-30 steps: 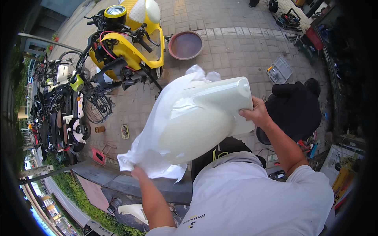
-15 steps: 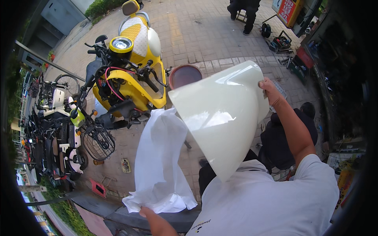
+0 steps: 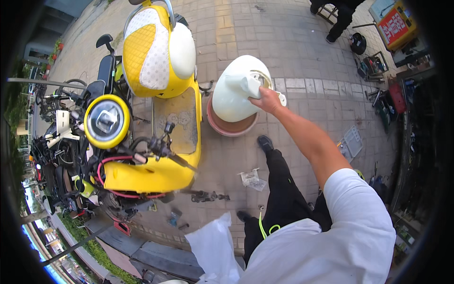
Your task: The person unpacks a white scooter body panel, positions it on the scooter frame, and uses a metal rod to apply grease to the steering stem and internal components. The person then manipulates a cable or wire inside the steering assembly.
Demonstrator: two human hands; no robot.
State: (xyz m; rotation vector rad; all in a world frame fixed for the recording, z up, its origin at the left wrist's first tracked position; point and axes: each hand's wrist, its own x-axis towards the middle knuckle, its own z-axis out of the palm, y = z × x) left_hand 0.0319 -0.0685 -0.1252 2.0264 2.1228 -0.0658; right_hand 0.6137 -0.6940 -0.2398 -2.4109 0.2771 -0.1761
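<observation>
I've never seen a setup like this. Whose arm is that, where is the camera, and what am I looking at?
There is no machine doing the work: a person works bare-handed. A wide camera worn on that person's head looks down, so straight edges bend. The right hand grips a pale cover. From this view the cover overlaps a basin; I can't tell whether they touch. The left hand is out of view. A white sheet shows near the lower edge, but what holds it, if anything, is hidden. On the paving stand the basin and, to its left, a yellow scooter. A grey tray lies toward the right.
</observation>
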